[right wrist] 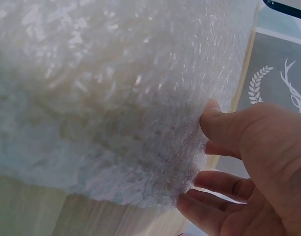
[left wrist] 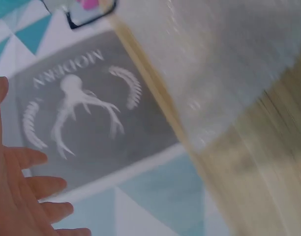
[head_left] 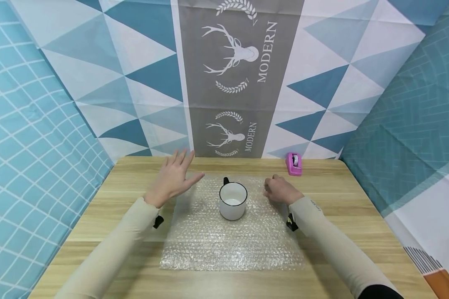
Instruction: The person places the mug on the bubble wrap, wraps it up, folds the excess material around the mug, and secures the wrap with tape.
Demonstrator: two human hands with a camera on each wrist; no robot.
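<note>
A white mug [head_left: 232,211] with a black rim and black handle stands upright on a sheet of bubble wrap [head_left: 232,251], its handle facing the far side. My left hand [head_left: 173,177] is raised near the sheet's far left corner, fingers straight and spread, holding nothing. In the left wrist view, the same hand [left wrist: 22,196] appears beside the blurred sheet [left wrist: 224,54]. Near the far right corner, my right hand [head_left: 282,189] pinches the wrap's edge. From the right wrist, the thumb lies on the near face of the bubble wrap [right wrist: 116,98], with the other fingers at its edge.
A pink tape dispenser [head_left: 293,165] sits by the back right edge of the wooden table [head_left: 340,199]. Behind the table hangs a patterned cloth [head_left: 228,95] with deer heads and triangles. Blue gridded cloth [head_left: 30,124] borders the left side, teal cloth [head_left: 404,137] the right.
</note>
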